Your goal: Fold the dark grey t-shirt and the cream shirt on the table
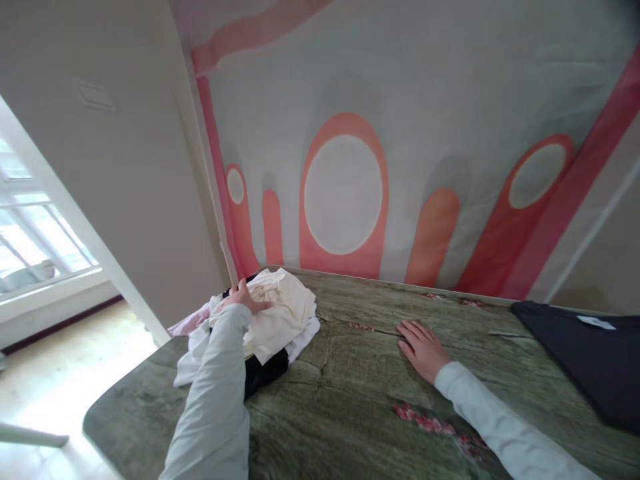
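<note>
This looks like a room in a home. A pile of clothes (283, 307) and a dark garment (595, 363) lie on a wood-look table (345, 400) patterned with reddish flowers (425, 420). Behind it rises a pale backdrop (435, 100) bearing 3 ovals edged in pink. At left, a plain wall (135, 153) meets a bright window (35, 220) above a light floor (100, 360).

The head camera looks forward and down across the nearby table (345, 400) toward a backdrop (425, 113)
</note>
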Motion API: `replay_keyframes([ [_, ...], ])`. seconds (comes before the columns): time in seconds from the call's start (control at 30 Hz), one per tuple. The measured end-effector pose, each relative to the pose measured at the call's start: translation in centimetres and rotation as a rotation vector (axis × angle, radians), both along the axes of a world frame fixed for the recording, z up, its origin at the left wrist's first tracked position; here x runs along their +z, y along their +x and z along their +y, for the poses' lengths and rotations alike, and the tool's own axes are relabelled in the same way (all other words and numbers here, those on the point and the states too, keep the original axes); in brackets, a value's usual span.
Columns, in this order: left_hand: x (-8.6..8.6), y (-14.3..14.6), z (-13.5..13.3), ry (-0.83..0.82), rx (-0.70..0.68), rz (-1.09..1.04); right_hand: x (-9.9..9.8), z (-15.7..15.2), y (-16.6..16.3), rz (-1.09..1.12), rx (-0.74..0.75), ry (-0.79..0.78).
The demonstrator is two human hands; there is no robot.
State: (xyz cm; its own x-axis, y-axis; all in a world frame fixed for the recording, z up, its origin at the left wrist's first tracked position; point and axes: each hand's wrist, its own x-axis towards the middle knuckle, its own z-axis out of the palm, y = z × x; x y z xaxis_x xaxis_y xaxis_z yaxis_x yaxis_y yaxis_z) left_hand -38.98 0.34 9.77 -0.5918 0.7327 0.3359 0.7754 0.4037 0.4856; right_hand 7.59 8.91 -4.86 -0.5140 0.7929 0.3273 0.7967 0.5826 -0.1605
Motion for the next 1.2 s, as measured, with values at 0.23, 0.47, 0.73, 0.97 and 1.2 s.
replay_keyframes([
  [0.23, 1.1, 0.7, 0.7, -0.017, -0.023, 0.128, -0.2, 0.1, 0.0, -0.008, -0.002, -0.002],
  [0.47, 6.9, 7.7, -1.1, 0.688, -0.122, -0.051, -0.3, 0.2, 0.0, 0.009, 0.007, -0.007],
  [0.73, 4.9, 16.7, 0.6, 0.669, -0.623, -0.690, 2.0, -1.6, -0.2, 0.284, 0.148, -0.150],
  [0.97, 0.8, 22.3, 1.9, 0.460, -0.734, -0.573, 6.2, -6.0, -2.3, 1.072, 0.362, -0.644],
  [1.2, 0.6, 22.1, 1.9, 0.321, -0.887, -0.624, 8.1, -2.2, 0.1, 1.473, 0.002, -0.705],
])
